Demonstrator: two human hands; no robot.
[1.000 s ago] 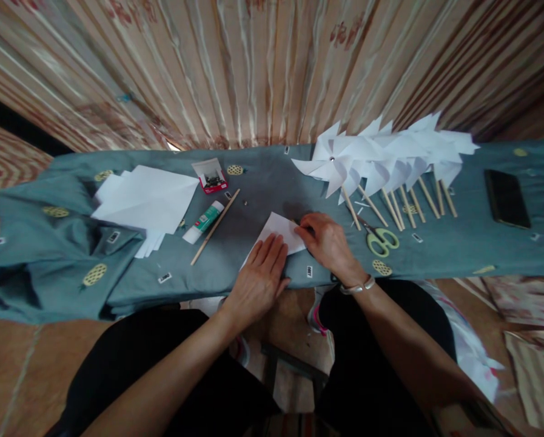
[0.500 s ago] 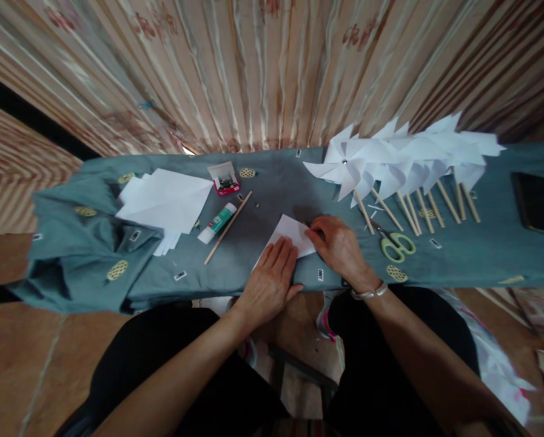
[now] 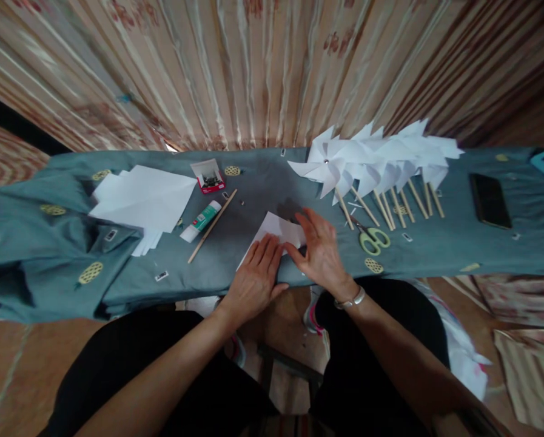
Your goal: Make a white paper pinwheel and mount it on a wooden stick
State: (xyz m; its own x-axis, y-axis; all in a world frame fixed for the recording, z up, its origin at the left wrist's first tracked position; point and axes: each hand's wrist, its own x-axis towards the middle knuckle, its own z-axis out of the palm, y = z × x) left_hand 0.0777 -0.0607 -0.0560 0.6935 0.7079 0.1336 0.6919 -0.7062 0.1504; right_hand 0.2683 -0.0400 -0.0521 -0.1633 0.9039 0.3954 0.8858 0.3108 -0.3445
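Main risk, imo: a skewed crease. The white paper, apparently folded, lies on soft pineapple-print cloth over the tabletop, nr the front edge. If the L hand presses unevenly or the cloth slips, the sheet could shift & its layers end up misaligned. 2nd risk: R hand tugging against L hand's press could pucker or tear it. Also, a tiny shiny bit sits loose past the paper's far L side (poss. a pushpin, too small to be sure); it could prick if a palm lands on it. Green-handled scissors lie just R of R hand, so a careless outward swing might knock them.

Paper vs. fingers: L fingers are pressed tog., flat on top of the paper, covering its near part; L thumb juts out to the R, off the sheet. R thumb & index are spread, w/ the paper's R end btwn them; R thumb tip is v. close to L fingertips, index up by the far R side. Can't tell if R fingers grip any of it. Paper's far corner sticks out beyond L fingertips, uncovered.
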